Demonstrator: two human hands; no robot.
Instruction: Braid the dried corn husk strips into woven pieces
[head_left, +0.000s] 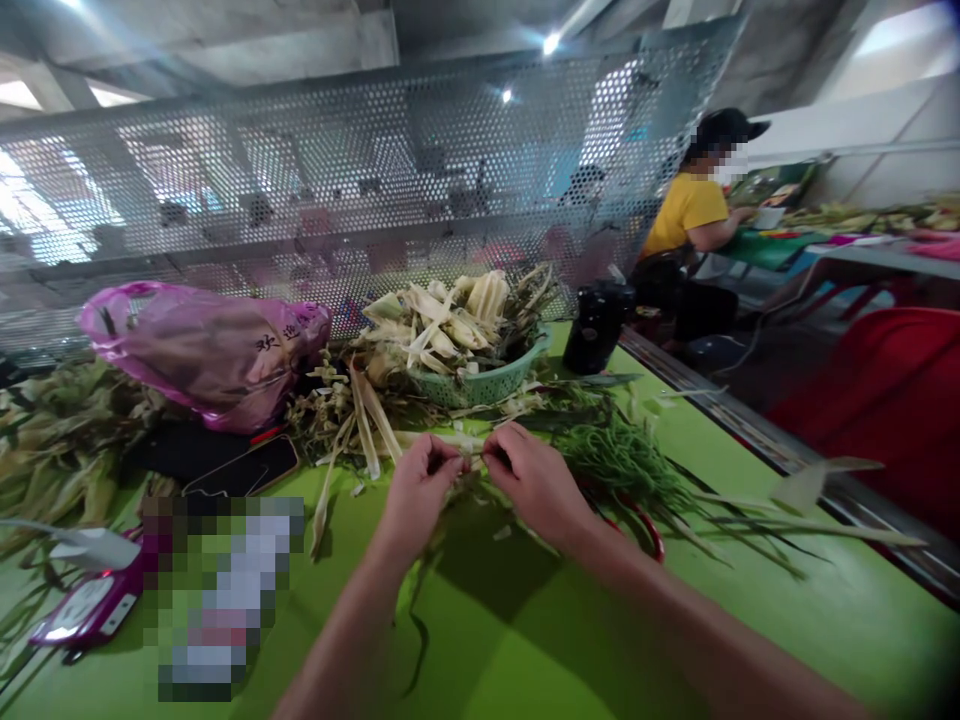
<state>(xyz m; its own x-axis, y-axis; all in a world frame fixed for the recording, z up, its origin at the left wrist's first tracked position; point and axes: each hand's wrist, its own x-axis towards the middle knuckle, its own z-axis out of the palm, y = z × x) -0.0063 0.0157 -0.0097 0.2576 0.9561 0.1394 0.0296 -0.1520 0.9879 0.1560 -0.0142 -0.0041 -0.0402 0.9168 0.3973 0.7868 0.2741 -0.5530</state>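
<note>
My left hand (424, 487) and my right hand (534, 478) are close together above the green table (465, 660). Both are closed, thumb against fingers, on a thin plant strip (476, 458) that runs between them. Below my left hand a dark, thin strand (420, 640) trails down over the table. Just beyond the hands stands a green basket (480, 385) heaped with pale dried husks (450, 320). To the right of my right hand lies a bunch of green strips (626, 460), with red scissor handles (651, 535) partly hidden by my forearm.
A pink plastic bag (202, 350), a phone (251, 470) and a purple power strip (97, 600) are on the left. A black container (596, 328) stands behind right. Beyond the table's right edge are a red chair (885, 400) and a seated person (686, 215). A perforated metal screen (315, 190) rises behind.
</note>
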